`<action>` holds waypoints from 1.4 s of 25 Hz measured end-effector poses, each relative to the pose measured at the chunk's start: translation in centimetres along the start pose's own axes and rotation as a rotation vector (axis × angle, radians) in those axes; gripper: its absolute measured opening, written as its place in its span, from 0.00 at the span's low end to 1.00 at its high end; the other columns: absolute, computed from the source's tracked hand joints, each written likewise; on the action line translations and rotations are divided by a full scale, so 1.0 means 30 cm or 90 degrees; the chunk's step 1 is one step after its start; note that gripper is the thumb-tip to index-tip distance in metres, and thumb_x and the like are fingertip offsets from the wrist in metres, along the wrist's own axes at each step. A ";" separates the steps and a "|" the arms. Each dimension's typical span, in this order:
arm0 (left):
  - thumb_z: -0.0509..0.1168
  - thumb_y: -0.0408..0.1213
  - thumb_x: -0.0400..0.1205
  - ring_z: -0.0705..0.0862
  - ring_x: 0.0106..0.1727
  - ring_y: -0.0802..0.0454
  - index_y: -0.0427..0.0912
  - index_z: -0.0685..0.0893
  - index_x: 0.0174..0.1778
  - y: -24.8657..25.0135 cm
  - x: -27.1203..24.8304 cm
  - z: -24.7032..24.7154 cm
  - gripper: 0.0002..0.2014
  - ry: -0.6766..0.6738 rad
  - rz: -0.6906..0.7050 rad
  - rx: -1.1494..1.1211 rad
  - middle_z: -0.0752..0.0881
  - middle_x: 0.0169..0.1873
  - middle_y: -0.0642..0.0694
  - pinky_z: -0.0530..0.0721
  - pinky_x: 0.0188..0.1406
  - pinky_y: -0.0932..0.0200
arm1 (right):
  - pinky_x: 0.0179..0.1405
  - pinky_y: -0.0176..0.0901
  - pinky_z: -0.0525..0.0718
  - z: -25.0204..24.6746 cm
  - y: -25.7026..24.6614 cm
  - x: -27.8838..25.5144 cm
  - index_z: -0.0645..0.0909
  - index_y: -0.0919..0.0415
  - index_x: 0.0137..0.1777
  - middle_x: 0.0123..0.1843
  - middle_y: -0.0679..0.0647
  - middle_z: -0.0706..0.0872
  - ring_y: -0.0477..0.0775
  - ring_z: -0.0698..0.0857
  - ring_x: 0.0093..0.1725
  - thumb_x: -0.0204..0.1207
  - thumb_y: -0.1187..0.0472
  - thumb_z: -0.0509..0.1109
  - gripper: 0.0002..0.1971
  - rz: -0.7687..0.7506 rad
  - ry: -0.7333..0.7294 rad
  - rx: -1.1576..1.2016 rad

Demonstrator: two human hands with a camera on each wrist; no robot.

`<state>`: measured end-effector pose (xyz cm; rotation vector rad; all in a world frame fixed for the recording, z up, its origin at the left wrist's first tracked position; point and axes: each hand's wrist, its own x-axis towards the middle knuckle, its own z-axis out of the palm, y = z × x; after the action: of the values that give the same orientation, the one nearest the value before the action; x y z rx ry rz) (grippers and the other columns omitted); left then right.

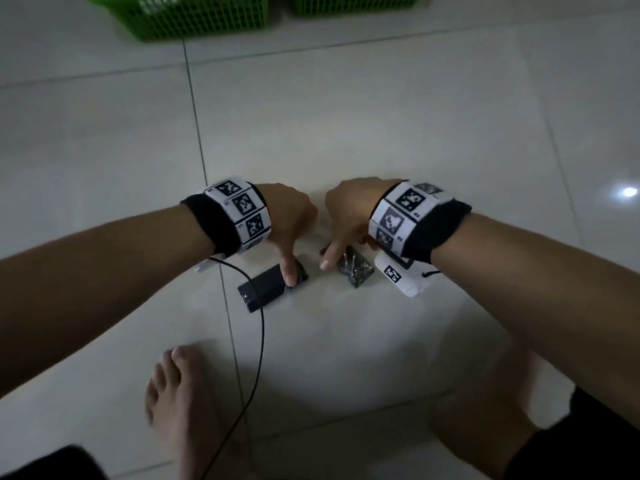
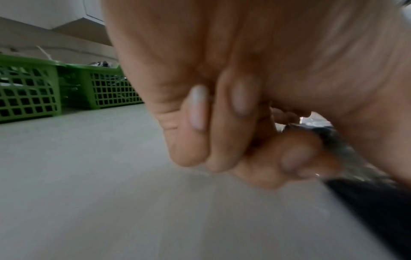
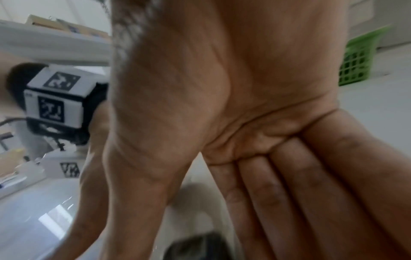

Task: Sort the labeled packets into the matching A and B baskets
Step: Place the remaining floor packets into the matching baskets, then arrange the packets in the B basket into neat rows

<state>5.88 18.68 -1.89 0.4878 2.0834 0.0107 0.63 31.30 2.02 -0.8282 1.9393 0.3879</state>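
Cable and foot lie near hands; baskets well beyond.

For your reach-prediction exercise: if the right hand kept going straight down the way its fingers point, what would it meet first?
Most likely the dark packet lying on the floor; the right hand hangs just above it with straight fingers. Whether they already touch is unclear.

Two baskets stand side by side on the floor at twelve o'clock. Two packets lie side by side at centre under the hands, left hand at nine o'clock of right.
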 end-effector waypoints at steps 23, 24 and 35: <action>0.68 0.35 0.65 0.70 0.30 0.44 0.43 0.67 0.35 -0.185 -0.132 -0.064 0.14 0.781 -0.025 -0.362 0.74 0.31 0.45 0.71 0.28 0.52 | 0.29 0.41 0.82 -0.296 0.306 0.089 0.76 0.65 0.75 0.50 0.59 0.90 0.52 0.88 0.42 0.75 0.69 0.77 0.27 -0.335 0.114 0.850; 0.69 0.36 0.64 0.73 0.32 0.45 0.43 0.69 0.39 -0.187 -0.136 -0.073 0.15 0.790 -0.035 -0.397 0.78 0.36 0.44 0.74 0.30 0.50 | 0.29 0.41 0.79 -0.301 0.308 0.087 0.79 0.62 0.73 0.49 0.57 0.89 0.51 0.86 0.40 0.77 0.70 0.75 0.24 -0.334 0.140 0.860; 0.83 0.32 0.67 0.89 0.45 0.55 0.45 0.68 0.57 -0.185 -0.156 -0.134 0.32 0.943 -0.101 -0.703 0.84 0.53 0.45 0.89 0.29 0.54 | 0.40 0.47 0.77 -0.359 0.355 0.088 0.84 0.64 0.60 0.56 0.70 0.88 0.64 0.83 0.50 0.64 0.80 0.75 0.24 -0.369 0.222 0.932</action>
<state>2.85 12.69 2.98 -0.5967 2.9188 1.7728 -14.55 31.73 4.26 -0.3732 1.5703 -1.4388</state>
